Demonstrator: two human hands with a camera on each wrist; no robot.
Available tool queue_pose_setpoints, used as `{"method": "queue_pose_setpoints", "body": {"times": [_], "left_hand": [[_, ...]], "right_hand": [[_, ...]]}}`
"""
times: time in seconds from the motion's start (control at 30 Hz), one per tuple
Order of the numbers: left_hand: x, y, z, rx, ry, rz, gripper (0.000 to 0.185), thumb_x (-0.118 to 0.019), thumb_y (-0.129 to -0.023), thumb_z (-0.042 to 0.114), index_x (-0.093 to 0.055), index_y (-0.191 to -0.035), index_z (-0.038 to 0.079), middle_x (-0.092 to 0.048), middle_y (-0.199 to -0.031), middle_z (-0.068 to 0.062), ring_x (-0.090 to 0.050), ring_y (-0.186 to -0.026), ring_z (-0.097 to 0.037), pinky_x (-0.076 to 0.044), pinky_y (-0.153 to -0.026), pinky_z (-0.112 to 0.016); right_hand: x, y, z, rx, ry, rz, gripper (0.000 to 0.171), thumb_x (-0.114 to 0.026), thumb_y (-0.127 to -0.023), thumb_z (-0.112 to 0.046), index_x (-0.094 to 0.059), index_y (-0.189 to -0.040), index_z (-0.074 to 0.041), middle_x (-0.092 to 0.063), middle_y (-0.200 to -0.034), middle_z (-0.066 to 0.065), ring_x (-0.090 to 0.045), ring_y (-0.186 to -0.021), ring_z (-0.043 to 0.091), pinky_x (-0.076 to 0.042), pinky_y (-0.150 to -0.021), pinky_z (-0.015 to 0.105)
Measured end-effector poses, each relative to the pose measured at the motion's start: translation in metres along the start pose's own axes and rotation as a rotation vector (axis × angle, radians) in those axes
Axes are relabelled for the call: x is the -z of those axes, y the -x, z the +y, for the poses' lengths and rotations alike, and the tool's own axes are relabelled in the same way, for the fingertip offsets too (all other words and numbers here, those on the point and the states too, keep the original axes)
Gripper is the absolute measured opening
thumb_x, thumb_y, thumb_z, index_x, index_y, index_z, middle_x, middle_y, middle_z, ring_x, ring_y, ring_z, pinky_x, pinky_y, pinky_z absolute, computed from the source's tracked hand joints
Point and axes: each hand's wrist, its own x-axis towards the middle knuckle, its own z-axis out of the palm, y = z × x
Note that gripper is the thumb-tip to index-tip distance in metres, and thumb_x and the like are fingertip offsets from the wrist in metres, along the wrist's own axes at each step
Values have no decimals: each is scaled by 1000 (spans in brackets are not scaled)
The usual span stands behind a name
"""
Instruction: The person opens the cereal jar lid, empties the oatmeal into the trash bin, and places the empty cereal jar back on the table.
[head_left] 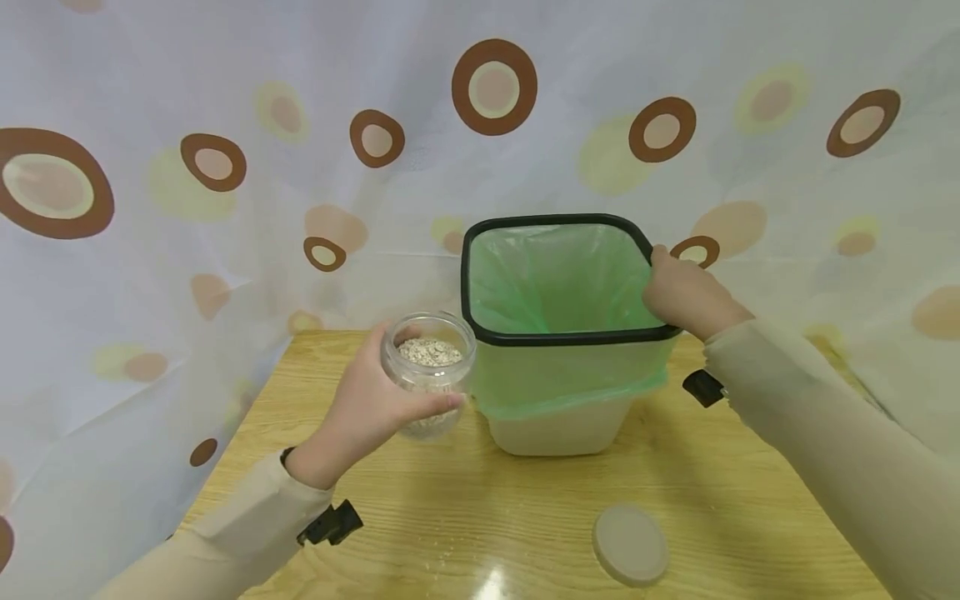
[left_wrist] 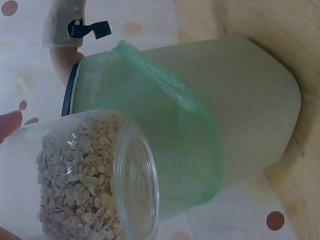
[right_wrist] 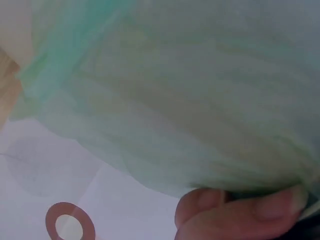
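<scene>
My left hand grips a clear jar around its side, thumb across the front. The jar has no lid on and holds oat flakes, seen through its wall in the left wrist view. Just right of it stands a trash bin, white with a black rim and lined with a green plastic bag folded over the outside. My right hand holds the bin's rim at the right side; its fingers curl over the edge in the right wrist view.
A round pale lid lies on the wooden table near the front. Small crumbs are scattered on the wood below the jar. A sheet patterned with brown rings hangs behind and on both sides.
</scene>
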Motion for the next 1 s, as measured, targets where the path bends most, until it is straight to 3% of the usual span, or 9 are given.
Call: {"method": "queue_pose_setpoints", "body": {"times": [0.23,0.47,0.73,1.0], "left_hand": [[19,-24,14,-18,-109,28,91,-89,-68,26,-36,-139,0,-46,-136,-13,-50,-115,-30,-43,-95,-46],[24,-51,24,-87,-209,86,85,-90,-66,25,-39,-130,-2,-49,-124,-16,-52,-109,-31,-45,-91,-48],[18,-74,30,-228,-341,155,87,-91,-61,23,-43,-131,3,-52,-120,-11,-51,-109,-27,-44,-92,-44],[3,-93,34,-457,-483,240,84,-88,-59,12,-45,-129,-3,-54,-117,-18,-50,-109,-33,-38,-98,-46]], "right_hand": [[-2,6,-11,-68,133,14,57,-27,-94,-3,-10,-145,17,-39,-54,6,-28,-47,16,-29,-51,35],[-3,10,-14,-97,188,26,57,-27,-97,-6,-9,-145,19,-48,-57,12,-36,-48,21,-35,-56,41],[-4,8,-18,-118,211,41,58,-28,-97,-6,-7,-146,17,-52,-63,16,-38,-50,22,-38,-56,41],[-4,8,-20,-122,189,48,57,-29,-98,-3,-6,-147,16,-50,-57,14,-29,-44,15,-31,-47,32]]}}
